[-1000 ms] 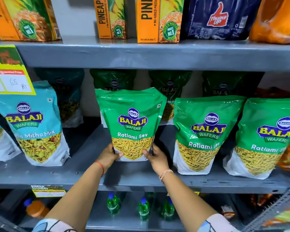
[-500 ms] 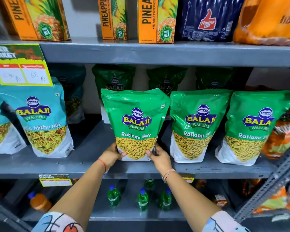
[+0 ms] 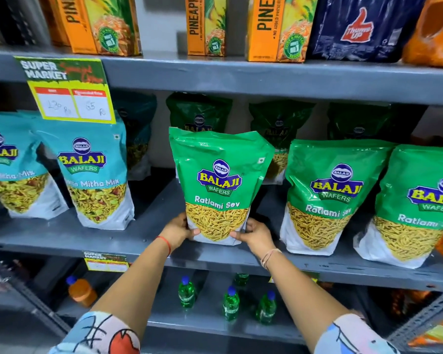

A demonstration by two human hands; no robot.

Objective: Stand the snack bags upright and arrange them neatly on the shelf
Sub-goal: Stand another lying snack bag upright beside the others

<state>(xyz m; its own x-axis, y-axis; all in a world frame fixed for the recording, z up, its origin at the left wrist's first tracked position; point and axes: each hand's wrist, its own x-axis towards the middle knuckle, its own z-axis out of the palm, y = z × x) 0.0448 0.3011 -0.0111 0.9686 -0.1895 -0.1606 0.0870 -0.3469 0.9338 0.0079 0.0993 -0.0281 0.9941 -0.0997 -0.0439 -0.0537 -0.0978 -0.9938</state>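
A green Ratlami Sev bag (image 3: 219, 175) stands upright near the front of the grey middle shelf (image 3: 138, 238). My left hand (image 3: 178, 229) grips its lower left corner and my right hand (image 3: 256, 233) grips its lower right corner. Two more green Ratlami Sev bags (image 3: 333, 190) (image 3: 420, 203) stand upright to its right. Two teal Mitha Mix bags (image 3: 95, 175) (image 3: 13, 169) stand to the left. Darker green and teal bags (image 3: 200, 113) stand in a back row, partly hidden.
Pineapple juice cartons (image 3: 274, 26) and a dark Thums Up pack (image 3: 361, 26) fill the upper shelf. A yellow price card (image 3: 69, 93) hangs from its edge. Green bottles (image 3: 230, 302) and an orange bottle (image 3: 81, 291) stand on the lower shelf. A gap lies between the teal and held bags.
The view has shifted, so the shelf contents sit further right in frame. Both hands stay on the bag's lower corners; the bag stands slightly straighter.
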